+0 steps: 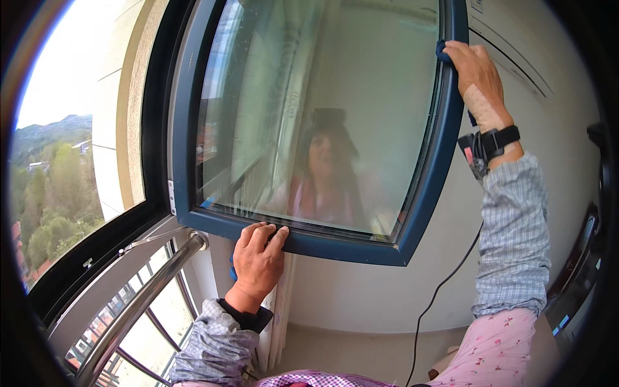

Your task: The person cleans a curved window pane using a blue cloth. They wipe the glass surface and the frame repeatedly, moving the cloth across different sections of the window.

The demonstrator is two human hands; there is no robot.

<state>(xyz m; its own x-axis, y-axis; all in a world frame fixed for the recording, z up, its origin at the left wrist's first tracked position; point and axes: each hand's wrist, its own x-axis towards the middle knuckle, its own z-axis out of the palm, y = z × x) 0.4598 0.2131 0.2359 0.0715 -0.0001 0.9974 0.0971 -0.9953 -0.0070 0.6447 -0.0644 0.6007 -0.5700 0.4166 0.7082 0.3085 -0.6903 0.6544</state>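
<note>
A window sash [342, 250] with a dark blue frame stands swung inward before me. Over its bottom rail my left hand [258, 258] is closed, fingertips resting near the lower edge of the glass [380, 129]. High on the sash's right side, my right hand [478, 74] pinches a dark blue cloth [443, 51] against the frame edge. Part of the cloth is hidden behind the fingers and the frame. A bit of blue shows behind my left wrist; what it is I cannot make out. The glass carries a faint reflection of a person.
At left is the fixed black window frame [158, 122], with trees and hills outside. A metal handrail [138, 300] and bars run below it. A dark cable [445, 280] hangs down the pale wall. At the upper right is a white wall unit [516, 55].
</note>
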